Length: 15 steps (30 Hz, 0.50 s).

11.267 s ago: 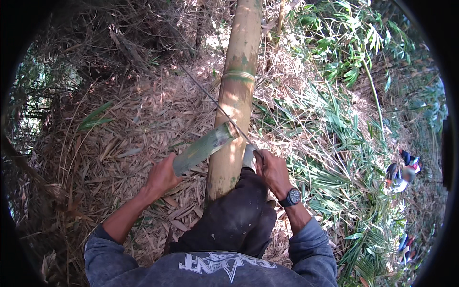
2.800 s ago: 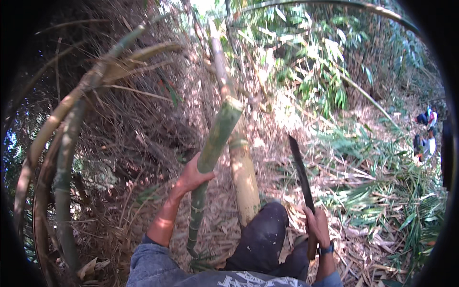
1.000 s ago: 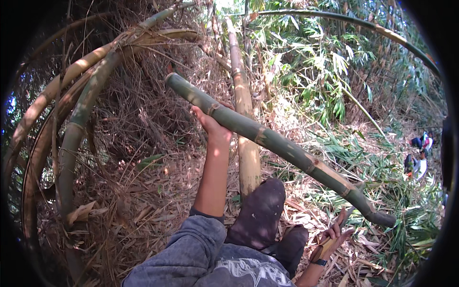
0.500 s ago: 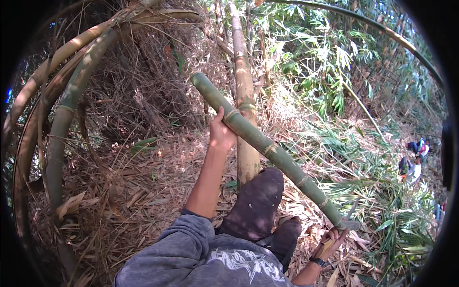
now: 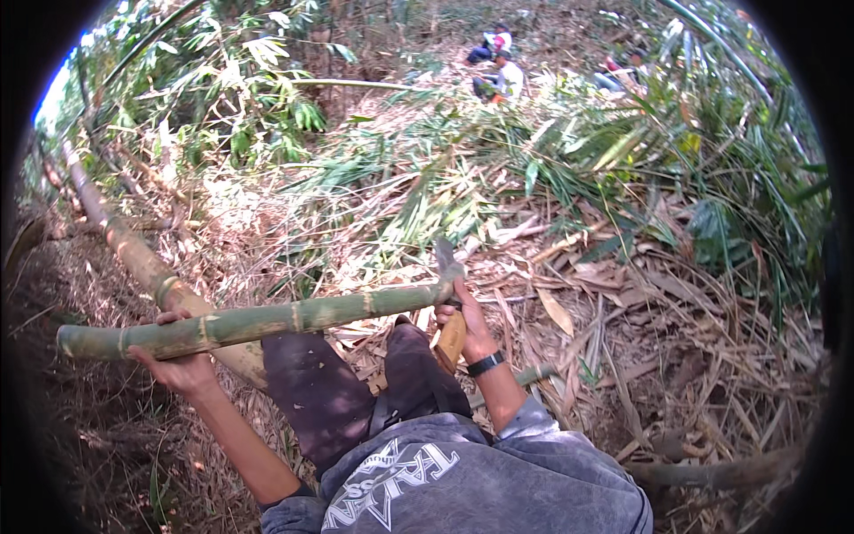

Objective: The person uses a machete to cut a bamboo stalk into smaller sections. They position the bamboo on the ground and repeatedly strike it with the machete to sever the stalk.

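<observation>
A green bamboo pole (image 5: 253,325) with several pale joint rings lies almost level across the front of my body, above my thighs. My left hand (image 5: 185,369) is closed around it near its left end, with fingertips showing over the far side. At the pole's right end, my right hand (image 5: 473,327) is closed on a knife, its yellowish wooden handle (image 5: 451,342) pointing down toward my lap. The knife's grey blade (image 5: 445,255) rises beyond the pole's end. Whether those fingers also grip the pole is partly hidden.
A thick leaning bamboo trunk (image 5: 138,254) passes beneath the pole by my left hand. Dry leaves (image 5: 623,356) litter the ground, with cut green fronds (image 5: 427,191) farther out. Several people (image 5: 507,78) sit at the far side. Another stalk (image 5: 712,472) lies at lower right.
My view has swung to the right. The pole, slanting steeply before, now looks nearly level in view. Both hands keep their hold, the knife still at the pole's right end.
</observation>
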Tool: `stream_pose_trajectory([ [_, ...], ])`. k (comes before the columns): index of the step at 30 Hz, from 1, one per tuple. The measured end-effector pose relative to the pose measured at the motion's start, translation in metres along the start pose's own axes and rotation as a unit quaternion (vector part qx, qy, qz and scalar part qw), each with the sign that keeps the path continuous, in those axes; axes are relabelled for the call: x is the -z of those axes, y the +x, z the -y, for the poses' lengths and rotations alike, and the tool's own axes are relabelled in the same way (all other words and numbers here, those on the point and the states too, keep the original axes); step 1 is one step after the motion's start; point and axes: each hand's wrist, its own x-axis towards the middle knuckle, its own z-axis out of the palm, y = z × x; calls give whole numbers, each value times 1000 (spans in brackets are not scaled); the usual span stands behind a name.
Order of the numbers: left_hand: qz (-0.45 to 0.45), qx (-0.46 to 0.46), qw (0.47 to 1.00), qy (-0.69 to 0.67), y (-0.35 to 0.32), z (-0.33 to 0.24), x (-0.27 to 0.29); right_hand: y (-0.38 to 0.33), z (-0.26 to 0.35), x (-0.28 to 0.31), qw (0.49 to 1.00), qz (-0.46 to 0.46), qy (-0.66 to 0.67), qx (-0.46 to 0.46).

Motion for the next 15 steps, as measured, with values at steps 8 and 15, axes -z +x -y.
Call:
stream_pose_trajectory([
  [8,28,-35,997,55,16,-9,-62,-6,20,62,986,-85,141,-36],
  [15,149,35,980,131,25,41,-122,-3,26,17,995,-49,89,26],
])
